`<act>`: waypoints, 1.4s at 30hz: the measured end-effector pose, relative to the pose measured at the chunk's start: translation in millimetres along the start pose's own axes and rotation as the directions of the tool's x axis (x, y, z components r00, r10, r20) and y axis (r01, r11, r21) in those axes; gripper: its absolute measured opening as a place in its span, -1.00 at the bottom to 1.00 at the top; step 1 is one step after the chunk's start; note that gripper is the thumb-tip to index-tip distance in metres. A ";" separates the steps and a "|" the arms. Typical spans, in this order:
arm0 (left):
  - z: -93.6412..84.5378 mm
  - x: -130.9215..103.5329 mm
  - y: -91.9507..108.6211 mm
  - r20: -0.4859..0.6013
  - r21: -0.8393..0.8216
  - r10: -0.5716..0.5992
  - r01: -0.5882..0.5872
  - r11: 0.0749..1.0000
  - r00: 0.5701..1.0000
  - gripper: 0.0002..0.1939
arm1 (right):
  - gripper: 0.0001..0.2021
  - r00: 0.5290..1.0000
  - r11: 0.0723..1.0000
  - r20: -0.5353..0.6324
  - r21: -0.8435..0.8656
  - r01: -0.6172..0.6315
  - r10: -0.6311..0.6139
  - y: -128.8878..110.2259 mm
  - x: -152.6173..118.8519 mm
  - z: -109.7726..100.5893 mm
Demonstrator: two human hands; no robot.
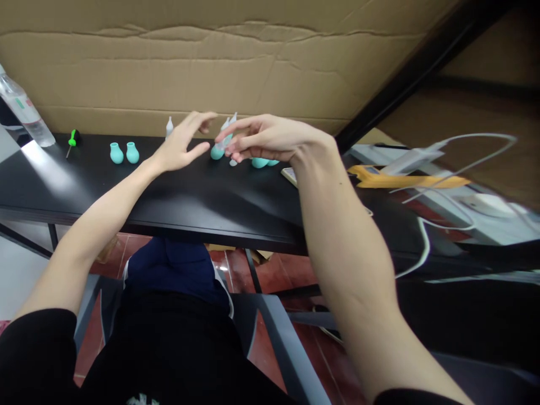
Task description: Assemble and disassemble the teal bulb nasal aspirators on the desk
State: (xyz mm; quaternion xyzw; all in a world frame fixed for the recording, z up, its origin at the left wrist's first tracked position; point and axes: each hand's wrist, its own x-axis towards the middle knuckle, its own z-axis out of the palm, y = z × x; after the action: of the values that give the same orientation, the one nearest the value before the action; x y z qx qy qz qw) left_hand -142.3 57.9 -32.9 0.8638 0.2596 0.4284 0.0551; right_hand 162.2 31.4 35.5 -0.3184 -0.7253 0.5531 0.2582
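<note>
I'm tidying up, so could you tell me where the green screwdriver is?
In the head view, the green screwdriver is toward the left end of the black table, between the plastic bottle and two teal bulbs.

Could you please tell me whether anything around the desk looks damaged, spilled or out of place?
The cardboard behind the desk is creased, not flat, and white cables straggle untidily by the yellow packet at the right. I see no spill.

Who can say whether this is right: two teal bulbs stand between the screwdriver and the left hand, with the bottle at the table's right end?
Not the right end: the head view shows the bottle at the table's left end. The two bulbs do stand between the screwdriver and the left hand.
</note>
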 end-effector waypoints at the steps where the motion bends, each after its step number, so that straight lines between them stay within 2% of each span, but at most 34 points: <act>1: 9.2 1.1 2.3 0.023 -0.055 -0.010 0.011 0.998 1.000 -0.08 | -0.72 1.000 0.999 0.000 0.029 0.020 -0.020 1.7 2.7 2.3; 3: 23.4 1.2 7.3 0.032 -0.147 -0.057 0.061 0.987 0.998 -0.12 | -0.75 0.999 0.996 -0.013 0.081 0.045 -0.044 5.5 7.8 7.9; 6: 30.4 -1.7 10.7 0.017 -0.221 -0.115 0.116 0.969 0.993 -0.18 | -0.74 0.997 0.991 -0.052 0.117 0.067 -0.061 11.3 14.3 16.7; 13: 18.2 -4.4 4.1 0.016 -0.309 -0.250 0.243 0.920 0.968 -0.21 | -0.64 0.973 0.980 -0.207 0.144 0.138 -0.106 22.0 28.5 28.7; 20: 15.7 -5.9 5.6 -0.026 -0.328 -0.343 0.316 0.890 0.939 -0.32 | -0.56 0.916 0.966 -0.363 0.120 0.229 -0.172 33.0 40.7 40.8; 24: 15.3 -5.7 2.5 -0.051 -0.321 -0.357 0.323 0.890 0.933 -0.35 | -0.54 0.873 0.957 -0.436 0.084 0.279 -0.217 38.0 49.5 44.1; 29: 14.5 -7.3 5.9 -0.056 -0.304 -0.333 0.302 0.904 0.941 -0.29 | -0.51 0.831 0.946 -0.494 0.048 0.321 -0.256 43.6 57.4 45.3; 36: 12.9 -9.4 9.7 -0.090 -0.256 -0.344 0.312 0.915 0.935 -0.19 | -0.55 0.816 0.935 -0.495 0.019 0.355 -0.300 47.7 59.1 47.7; 42: 11.3 -10.7 12.2 -0.063 -0.280 -0.344 0.314 0.907 0.937 -0.21 | -0.60 0.826 0.939 -0.491 0.048 0.341 -0.275 46.6 57.1 52.2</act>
State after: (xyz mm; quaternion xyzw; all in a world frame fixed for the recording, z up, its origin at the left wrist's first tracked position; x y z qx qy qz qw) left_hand -134.0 43.5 -43.7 0.7673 0.3446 0.4908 0.2272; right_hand 94.5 49.4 -21.6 -0.3054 -0.6421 0.4558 0.5355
